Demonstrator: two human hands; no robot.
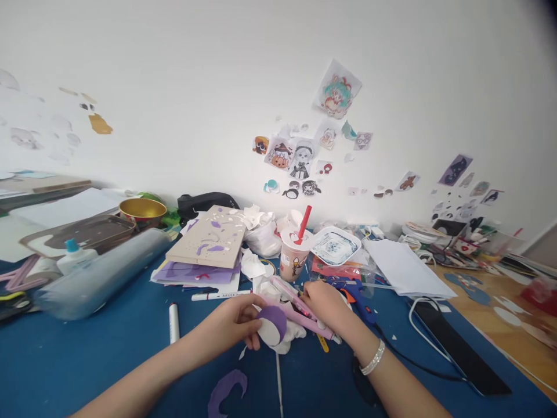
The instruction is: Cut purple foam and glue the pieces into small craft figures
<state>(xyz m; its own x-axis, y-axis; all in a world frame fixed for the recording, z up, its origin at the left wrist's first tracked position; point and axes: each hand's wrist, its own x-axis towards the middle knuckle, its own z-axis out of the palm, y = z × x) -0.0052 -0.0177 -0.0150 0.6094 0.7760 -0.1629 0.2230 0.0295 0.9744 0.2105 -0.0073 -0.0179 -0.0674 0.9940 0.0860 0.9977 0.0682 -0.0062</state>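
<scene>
My left hand point(243, 319) pinches a round paper piece point(274, 325), part purple and part white, between thumb and fingers. Just right of it lies a pink tool like a small hair straightener point(300, 316), its two arms spread, on crumpled white tissue point(289, 339). My right hand point(324, 302) rests against the upper pink arm with fingers curled in; their tips are hidden, so what they hold cannot be made out. Below my left hand, a curved purple paper scrap point(226, 393) lies on the blue table cover point(130, 360).
A lidded cup point(295, 255) with a red straw stands behind my hands. A blue glue gun point(361, 302) and its black cord lie to the right. White markers point(174, 323), a beige board point(209, 238) on papers, and a plastic-wrapped roll point(108, 273) are on the left.
</scene>
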